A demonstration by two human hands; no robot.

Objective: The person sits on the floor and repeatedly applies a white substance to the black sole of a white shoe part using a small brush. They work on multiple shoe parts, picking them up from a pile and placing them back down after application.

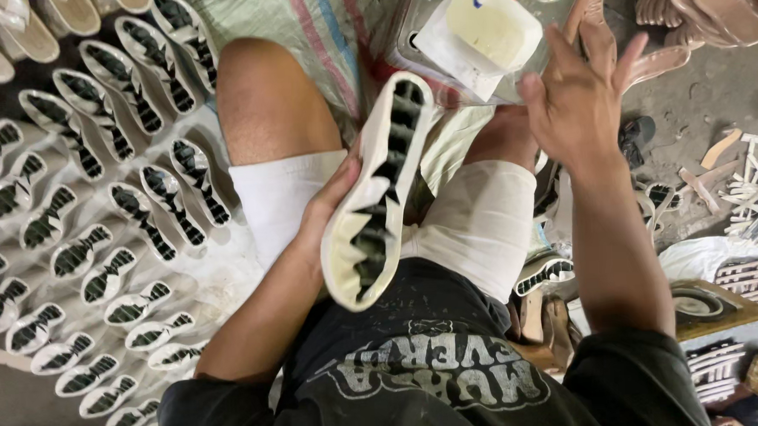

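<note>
My left hand [332, 208] grips a white shoe sole [378, 196] with a black tread pattern, held tilted over my lap with its tread side facing up. My right hand [574, 94] is raised to the right of the sole with fingers spread, holding nothing. It hovers just beside a pale yellowish plastic container [490, 25] that sits in a metal tin [418, 28] ahead of my knees. The right hand's fingertips overlap tan sandal pieces beyond it.
Several matching white-and-black soles [98, 208] lie in rows on the floor to my left. Tan sandals [711, 2] are piled at the upper right. Wood scraps [752, 180] and more soles [740, 278] lie at right. A striped woven sack [302, 20] lies ahead.
</note>
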